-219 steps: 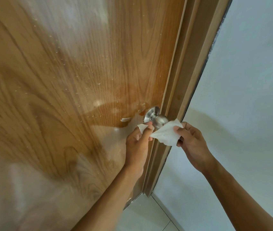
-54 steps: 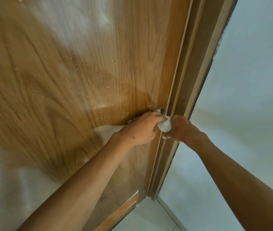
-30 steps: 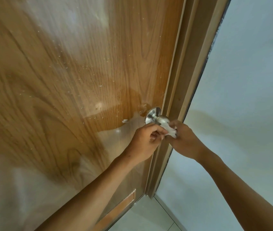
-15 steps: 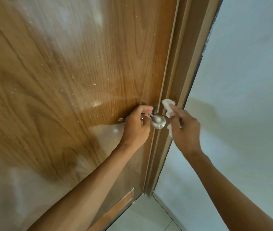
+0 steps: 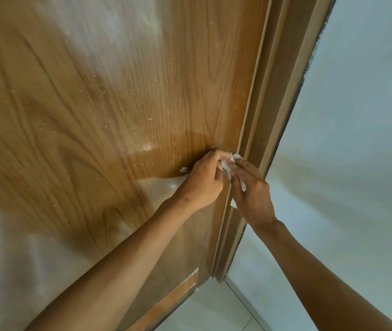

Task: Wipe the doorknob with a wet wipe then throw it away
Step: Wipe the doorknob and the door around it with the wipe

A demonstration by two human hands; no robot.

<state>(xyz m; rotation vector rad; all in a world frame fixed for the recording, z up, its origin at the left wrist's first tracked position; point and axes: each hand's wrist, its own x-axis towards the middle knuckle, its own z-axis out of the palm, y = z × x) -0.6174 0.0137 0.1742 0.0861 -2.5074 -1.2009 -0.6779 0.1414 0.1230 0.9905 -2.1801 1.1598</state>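
— Fingers [image 5: 242, 167] of the right hand [image 5: 253, 194] pinch the wet wipe [image 5: 226, 166] against the doorknob; the left hand [image 5: 203, 180] curls shut around it from the other side.

— Which way does the wipe run?

— Crumpled white, it trails down from the knob under the right palm, a corner showing below. The doorknob itself is hidden.

— Any writing?

— None readable. The wooden door [image 5: 118, 103] is glossy, the frame [image 5: 269, 115] just beside the hands, the pale wall [image 5: 357, 139] to the right.
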